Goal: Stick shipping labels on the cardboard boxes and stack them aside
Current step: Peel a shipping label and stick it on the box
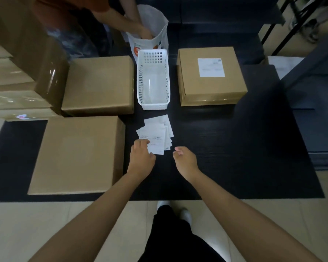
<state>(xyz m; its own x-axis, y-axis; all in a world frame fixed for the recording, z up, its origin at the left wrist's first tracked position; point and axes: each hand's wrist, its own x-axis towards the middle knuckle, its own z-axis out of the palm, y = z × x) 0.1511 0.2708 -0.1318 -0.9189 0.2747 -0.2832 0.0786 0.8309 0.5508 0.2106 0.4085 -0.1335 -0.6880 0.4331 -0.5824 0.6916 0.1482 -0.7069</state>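
Observation:
A loose pile of white shipping labels (156,132) lies on the black table (235,148) in front of me. My left hand (141,157) rests on the pile's near left corner, fingers curled over the top label. My right hand (184,160) hovers just right of the pile, fingers loosely curled, holding nothing. Two plain cardboard boxes sit on the left, one near (78,154) and one farther back (100,85). A third box (210,78) at the back right carries a white label (211,67) on its top.
An empty white plastic basket (153,80) stands between the far boxes. Behind it another person reaches an arm into a white bag (155,21). More taped cartons (17,76) are stacked at the far left. Dark shelving (311,72) borders the right.

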